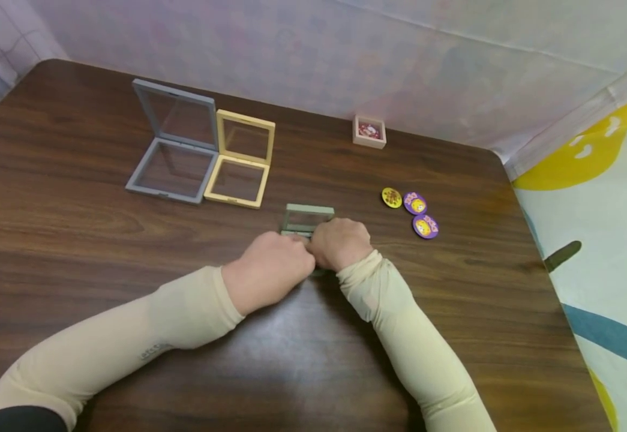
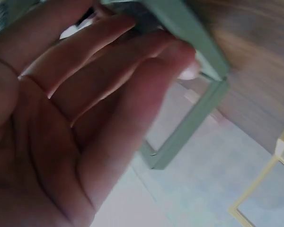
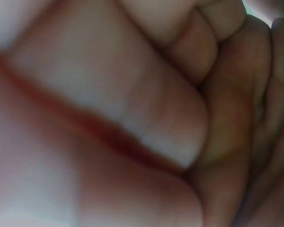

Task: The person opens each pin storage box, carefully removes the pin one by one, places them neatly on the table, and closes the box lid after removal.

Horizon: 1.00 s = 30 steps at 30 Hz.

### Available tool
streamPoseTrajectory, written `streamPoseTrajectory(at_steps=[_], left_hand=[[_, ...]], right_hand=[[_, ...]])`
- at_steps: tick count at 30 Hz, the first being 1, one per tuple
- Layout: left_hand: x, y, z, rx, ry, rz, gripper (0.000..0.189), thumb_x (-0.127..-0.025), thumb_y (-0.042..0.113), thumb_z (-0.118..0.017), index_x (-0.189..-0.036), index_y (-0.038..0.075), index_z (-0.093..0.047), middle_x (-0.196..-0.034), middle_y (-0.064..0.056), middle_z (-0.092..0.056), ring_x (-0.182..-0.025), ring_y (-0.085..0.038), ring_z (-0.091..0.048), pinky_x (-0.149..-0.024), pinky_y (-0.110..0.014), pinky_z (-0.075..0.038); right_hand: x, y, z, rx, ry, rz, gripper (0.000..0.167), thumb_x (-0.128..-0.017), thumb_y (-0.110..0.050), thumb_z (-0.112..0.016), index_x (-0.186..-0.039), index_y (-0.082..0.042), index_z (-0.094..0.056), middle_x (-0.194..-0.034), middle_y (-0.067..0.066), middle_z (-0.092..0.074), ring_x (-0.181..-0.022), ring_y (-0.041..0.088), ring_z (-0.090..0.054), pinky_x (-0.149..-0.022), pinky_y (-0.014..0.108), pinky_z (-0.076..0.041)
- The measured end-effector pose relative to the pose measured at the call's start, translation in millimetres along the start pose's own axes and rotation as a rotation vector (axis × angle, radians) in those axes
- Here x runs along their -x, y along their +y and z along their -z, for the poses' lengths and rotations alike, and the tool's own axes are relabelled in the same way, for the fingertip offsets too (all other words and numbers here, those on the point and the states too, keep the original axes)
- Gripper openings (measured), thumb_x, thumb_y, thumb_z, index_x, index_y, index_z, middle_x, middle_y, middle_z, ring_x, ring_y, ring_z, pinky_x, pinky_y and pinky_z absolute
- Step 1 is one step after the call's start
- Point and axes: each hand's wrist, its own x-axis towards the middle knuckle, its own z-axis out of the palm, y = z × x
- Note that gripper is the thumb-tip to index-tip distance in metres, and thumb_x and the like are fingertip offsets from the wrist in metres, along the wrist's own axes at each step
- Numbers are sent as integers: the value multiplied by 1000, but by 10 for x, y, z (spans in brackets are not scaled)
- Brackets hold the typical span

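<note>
A small green hinged display frame, its lid raised, sits on the table before me, its base largely covered by my hands. My left hand grips the near left part of this frame. In the left wrist view, bent fingers lie against the green rim, beside a dark patch too blurred to name. Just right of it, the right hand is at the frame's right side. Curled fingers fill the right wrist view; whatever they may hold is hidden.
Further back left stand a grey frame and a yellow frame, both with lids raised. To the right lie a yellow round badge and two purple ones. A small pale box with red-and-white contents stands near the back edge.
</note>
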Motion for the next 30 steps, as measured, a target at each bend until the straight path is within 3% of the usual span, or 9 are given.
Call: streamPoseTrajectory(at_steps=[3,10,18,30], left_hand=[[1,-5,-56,-21,24,4,23,-80,8,-64,-60,20,-62,-63,3,-63,-56,-16,-60,-44,-33,-46],[-22,-30,-56,-27,-17,6,25,-79,7,-63,-58,21,-62,-61,2,-63,-52,-17,-58,-42,-34,-45],[-16,-26,-68,-7,-15,-35,24,-79,6,-63,-60,20,-63,-59,2,-63,-50,-15,-55,-43,-34,-44],[-22,-84,-89,-33,-2,-11,23,-77,6,-66,-59,19,-62,-60,1,-63,-53,-16,-58,-42,-34,-44]], right_hand=[[18,29,18,11,9,44,62,-96,-58,-31,-101,-13,-73,-115,13,-68,-102,30,-65,-75,52,-54],[112,160,137,33,83,116,64,-92,-65,-35,-86,-15,-74,-103,12,-71,-94,28,-67,-74,51,-53],[100,174,111,12,77,213,37,-92,-43,-52,-85,-12,-71,-100,12,-71,-89,30,-68,-72,52,-53],[95,174,109,48,80,215,33,-94,-34,-48,-77,-13,-67,-93,12,-71,-83,30,-68,-67,50,-53]])
